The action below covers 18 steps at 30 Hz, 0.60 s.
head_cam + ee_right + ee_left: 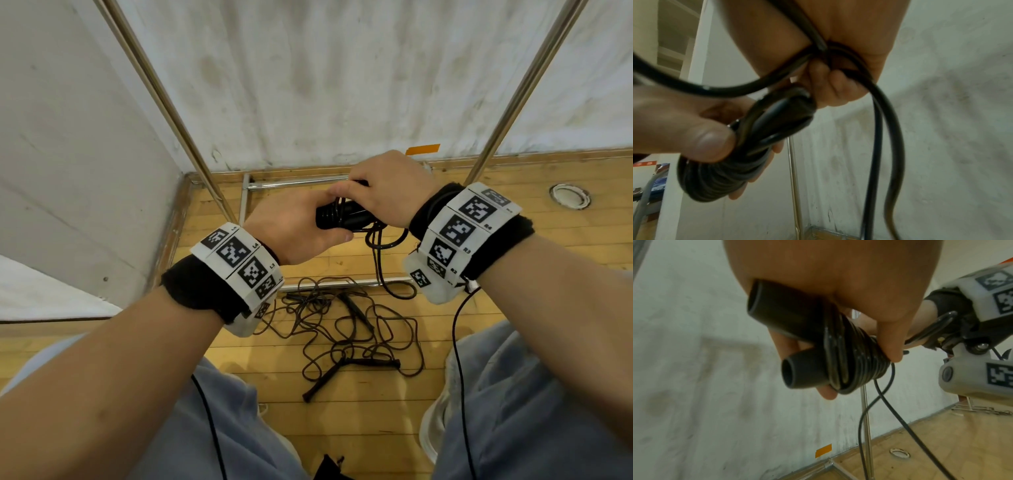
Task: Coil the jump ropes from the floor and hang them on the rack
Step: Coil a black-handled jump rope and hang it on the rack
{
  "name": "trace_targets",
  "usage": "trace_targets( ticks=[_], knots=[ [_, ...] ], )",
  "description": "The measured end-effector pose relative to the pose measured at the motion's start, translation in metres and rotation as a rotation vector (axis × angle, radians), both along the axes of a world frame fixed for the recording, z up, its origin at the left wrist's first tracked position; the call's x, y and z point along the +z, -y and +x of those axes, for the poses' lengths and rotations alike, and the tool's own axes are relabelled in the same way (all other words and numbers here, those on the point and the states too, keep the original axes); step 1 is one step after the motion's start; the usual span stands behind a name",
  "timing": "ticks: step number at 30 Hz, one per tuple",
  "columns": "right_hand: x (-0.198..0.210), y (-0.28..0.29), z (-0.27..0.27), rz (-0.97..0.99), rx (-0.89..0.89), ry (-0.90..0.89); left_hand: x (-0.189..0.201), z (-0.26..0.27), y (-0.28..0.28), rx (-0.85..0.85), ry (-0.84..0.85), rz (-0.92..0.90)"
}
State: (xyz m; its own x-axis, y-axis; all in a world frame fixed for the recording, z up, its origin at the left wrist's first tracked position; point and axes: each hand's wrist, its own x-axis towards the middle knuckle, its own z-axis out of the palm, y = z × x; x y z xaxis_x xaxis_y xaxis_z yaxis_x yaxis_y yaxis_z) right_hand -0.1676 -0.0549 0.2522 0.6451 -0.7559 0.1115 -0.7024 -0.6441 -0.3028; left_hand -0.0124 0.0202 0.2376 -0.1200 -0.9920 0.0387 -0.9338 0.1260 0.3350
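Note:
My left hand [301, 222] grips two black jump rope handles [342, 217] held side by side, with black cord wound in tight turns around them [851, 363]. My right hand [387, 192] is curled over the far end of the bundle and pinches the loose cord [875, 113], which loops below the hands [387, 240] and trails to the floor. More black jump ropes [352, 329] lie tangled on the wooden floor in front of my knees, their handles [322, 380] lying flat. The metal rack's uprights [161, 99] rise on either side.
The rack's base bars [298, 181] rest on the wooden floor against a white wall. A concrete wall [68, 154] closes the left side. A round floor socket [570, 195] sits at the right, orange tape [423, 149] marks the wall. My knees fill the foreground.

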Motion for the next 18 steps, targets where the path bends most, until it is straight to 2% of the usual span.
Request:
trace_targets(
  ticks=[2,5,6,10,14,18],
  knots=[
    [0.0,0.005,-0.004,0.086,-0.013,0.027,0.001,0.002,0.0,-0.035,0.013,-0.014],
    [0.001,0.013,-0.011,0.323,-0.039,0.197,0.006,0.004,-0.002,-0.09,-0.057,0.0],
    [0.002,0.015,-0.014,0.398,-0.04,0.244,0.01,0.005,-0.003,-0.101,-0.146,0.023],
    [0.007,0.023,-0.015,0.655,-0.038,0.325,0.03,0.003,-0.011,-0.089,-0.714,0.175],
    [0.003,0.02,-0.01,1.037,0.073,0.643,0.038,0.004,-0.009,-0.047,-0.982,0.119],
    [-0.002,0.01,-0.004,1.017,0.087,0.668,0.039,0.006,-0.002,0.153,-1.136,0.041]
  ],
)
